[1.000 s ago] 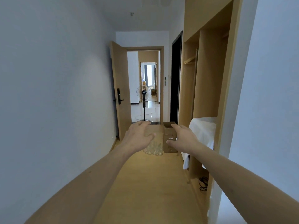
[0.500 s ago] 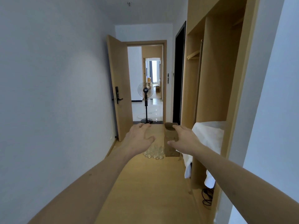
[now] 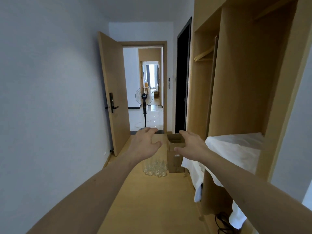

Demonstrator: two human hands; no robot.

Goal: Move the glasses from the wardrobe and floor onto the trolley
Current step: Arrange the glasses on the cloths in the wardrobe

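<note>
We are looking down a narrow room with both arms stretched forward. The only label in sight is a small white sticker with a red mark on the front of the tall brown cardboard box (image 3: 174, 157); its print is too small for us to read. The box is standing with its top flaps open on the pale wooden floor (image 3: 152, 200), and the cluster of clear drinking glasses (image 3: 155, 168) is sitting on the floor just beside its left face.

The strip of floor between the grey left wall (image 3: 50, 98) and the open light-wood wardrobe (image 3: 244, 98) is giving us room to move. A white cloth (image 3: 231, 149) is draping over the wardrobe's lower shelf and hanging past its front edge, close to the box. Beyond, a wooden door (image 3: 113, 92) is standing open, with a black pedestal fan (image 3: 144, 105) in the doorway.

Our left hand (image 3: 145, 146) is hovering palm down above the glasses, fingers spread and gently curved, holding nothing. Our right hand (image 3: 190, 146) is reaching in front of the box, fingers loose and apart, also gripping nothing.
</note>
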